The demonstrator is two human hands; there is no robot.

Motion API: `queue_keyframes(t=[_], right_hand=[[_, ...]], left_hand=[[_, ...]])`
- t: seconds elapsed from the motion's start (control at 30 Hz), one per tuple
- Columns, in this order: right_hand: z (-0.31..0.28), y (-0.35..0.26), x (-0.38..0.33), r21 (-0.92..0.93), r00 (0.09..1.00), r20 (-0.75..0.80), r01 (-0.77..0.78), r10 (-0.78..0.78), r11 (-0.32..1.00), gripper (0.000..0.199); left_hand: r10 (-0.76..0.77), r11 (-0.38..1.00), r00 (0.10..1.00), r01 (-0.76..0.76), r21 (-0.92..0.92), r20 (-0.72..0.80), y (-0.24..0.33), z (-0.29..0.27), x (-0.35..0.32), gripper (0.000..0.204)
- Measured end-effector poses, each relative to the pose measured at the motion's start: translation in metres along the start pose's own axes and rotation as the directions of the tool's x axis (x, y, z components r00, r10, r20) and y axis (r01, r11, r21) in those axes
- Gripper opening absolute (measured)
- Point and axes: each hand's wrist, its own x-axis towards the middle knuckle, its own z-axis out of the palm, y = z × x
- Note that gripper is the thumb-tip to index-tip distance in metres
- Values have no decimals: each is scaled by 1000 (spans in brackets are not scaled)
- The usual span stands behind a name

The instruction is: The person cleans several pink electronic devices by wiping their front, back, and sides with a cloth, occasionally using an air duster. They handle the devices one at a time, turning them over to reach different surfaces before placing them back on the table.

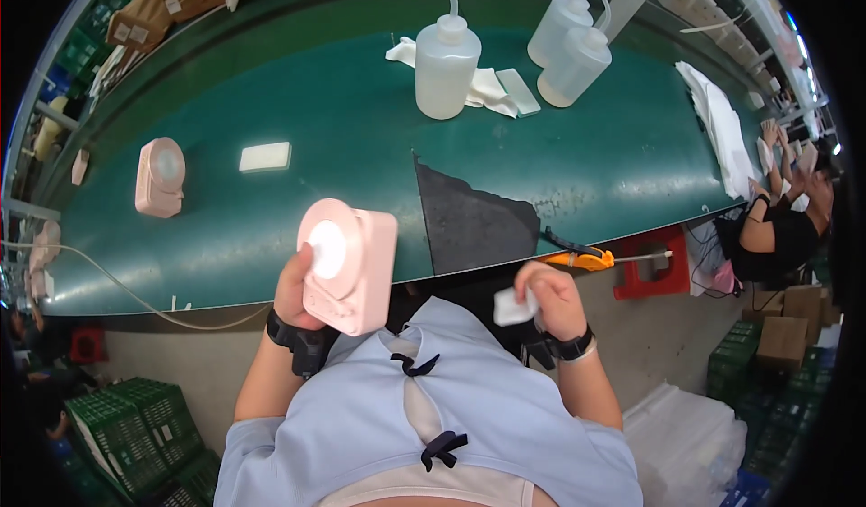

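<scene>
A pink box-shaped device (372, 268) with a round white disc on its face is tilted up in front of my chest. My left hand (293, 290) grips it by its left side, the thumb lying near the disc. To the right, just off the table edge, my right hand (557, 301) pinches a small folded white cloth or pad (512, 308); its exact kind is unclear. The two hands are apart. A similar pink device (162, 178) stands on the green table (343, 128) at the left, with a white rectangular block (265, 157) between it and the held one.
Beyond my hands lies a dark mat (474, 223), with an orange-handled tool (582, 259) at the table edge. Clear squeeze bottles (446, 69) and white cloths (492, 92) stand farther back. A red stool (651, 268) is below the right edge; another person (780, 223) sits far right.
</scene>
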Motion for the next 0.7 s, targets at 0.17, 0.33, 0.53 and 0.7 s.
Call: queue_keyframes(t=[0.17,0.33,0.53,0.7], right_hand=[[-44,48,-45,-13,740,-618,-350,267,937,17],[-54,58,-32,179,772,-623,-13,124,984,8],[-52,76,-22,156,814,-573,-5,94,988,17],[-5,-2,4,-73,460,-831,466,-312,882,28]], left_hand=[[-1,925,973,89,-370,231,-4,-10,5,74],[-79,850,917,267,-454,391,-1,3,12,77],[-24,898,973,121,-423,228,0,7,-8,71],[327,942,931,-307,134,-161,30,13,-56,70]])
